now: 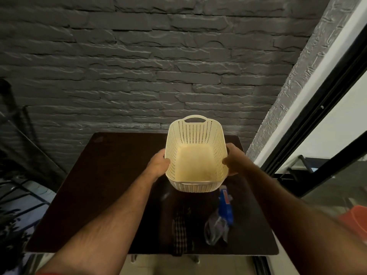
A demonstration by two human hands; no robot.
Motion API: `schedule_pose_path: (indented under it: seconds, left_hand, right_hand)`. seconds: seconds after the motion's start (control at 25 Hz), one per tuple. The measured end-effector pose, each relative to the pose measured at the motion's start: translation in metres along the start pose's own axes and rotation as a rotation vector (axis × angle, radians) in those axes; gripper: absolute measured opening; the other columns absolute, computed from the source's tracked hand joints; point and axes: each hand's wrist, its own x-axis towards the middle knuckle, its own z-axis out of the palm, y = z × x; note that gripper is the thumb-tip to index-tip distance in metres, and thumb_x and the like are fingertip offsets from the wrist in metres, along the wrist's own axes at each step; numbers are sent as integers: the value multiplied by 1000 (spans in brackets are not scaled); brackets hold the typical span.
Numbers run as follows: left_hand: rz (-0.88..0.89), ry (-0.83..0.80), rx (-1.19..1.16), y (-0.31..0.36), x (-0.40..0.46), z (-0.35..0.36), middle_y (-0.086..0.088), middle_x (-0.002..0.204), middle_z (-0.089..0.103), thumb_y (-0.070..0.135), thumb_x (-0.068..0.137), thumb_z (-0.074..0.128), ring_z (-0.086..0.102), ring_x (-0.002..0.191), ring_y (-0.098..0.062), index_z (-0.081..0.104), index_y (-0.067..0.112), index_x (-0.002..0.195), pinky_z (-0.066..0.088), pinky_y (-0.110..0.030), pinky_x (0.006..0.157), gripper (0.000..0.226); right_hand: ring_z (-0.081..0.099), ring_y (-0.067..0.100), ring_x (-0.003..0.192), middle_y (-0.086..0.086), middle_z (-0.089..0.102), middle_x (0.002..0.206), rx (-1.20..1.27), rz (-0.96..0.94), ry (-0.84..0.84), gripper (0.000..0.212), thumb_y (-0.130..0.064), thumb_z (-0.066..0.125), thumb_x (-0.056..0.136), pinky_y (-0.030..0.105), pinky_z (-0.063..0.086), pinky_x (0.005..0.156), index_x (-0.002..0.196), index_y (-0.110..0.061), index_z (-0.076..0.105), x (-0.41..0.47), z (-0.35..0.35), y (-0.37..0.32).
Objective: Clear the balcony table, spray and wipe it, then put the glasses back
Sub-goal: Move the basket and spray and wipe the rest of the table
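A cream perforated plastic basket [195,135] is held above the dark balcony table [103,185], tilted toward me with nothing inside it. My left hand [158,165] grips its left wall, thumb over the rim. On the opposite wall my right hand [234,158] grips the same way. Below the basket, a spray bottle [221,217] with a blue head lies on the table near the front right. A checked cloth [181,229] lies beside it, hanging over the front edge. No glasses are in view.
A dark stone-brick wall [139,66] stands right behind the table. A sliding glass door with a black frame [317,120] runs along the right. An orange object [357,219] shows behind the glass. Dark railing and plant leaves [12,225] are at the left.
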Motion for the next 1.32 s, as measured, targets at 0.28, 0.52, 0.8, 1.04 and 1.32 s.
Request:
schedule_pose_path:
  seconds: [0.28,0.52,0.8,1.04,1.32]
  left_hand:
    - [21,-20,56,-19,20,-74,-6,133,56,7,91,44,52,118,-22,47,20,137,46,-34,82,48]
    - [-48,9,87,-52,28,-114,-4,130,58,10,91,42,54,114,-22,48,25,136,46,-35,82,48]
    - [-143,138,55,-99,19,-157,1,120,62,11,89,41,56,103,-16,56,26,125,48,-36,84,42]
    - [-220,208,64,-133,14,-198,-2,119,63,7,87,42,57,104,-19,57,25,125,48,-35,87,45]
    - [-241,239,55,-164,49,-263,-7,124,61,4,91,39,56,111,-23,55,17,130,45,-32,90,44]
  right_hand:
    - [60,25,94,13,57,127,-36,83,34,59,3,59,87,29,52,51,139,-18,39,-7,34,-71]
    - [65,29,84,14,58,114,-6,105,-5,46,4,53,88,42,62,61,128,-17,44,1,87,-99]
    - [66,32,97,11,63,112,-27,-51,-91,41,-1,54,86,49,59,80,125,-11,48,18,146,-132]
    - [65,30,98,13,61,119,-16,-56,-196,47,-4,55,89,48,58,82,133,-13,44,24,197,-163]
    - [66,27,88,10,60,117,32,-81,-219,48,-5,56,89,43,62,67,134,-15,43,50,244,-226]
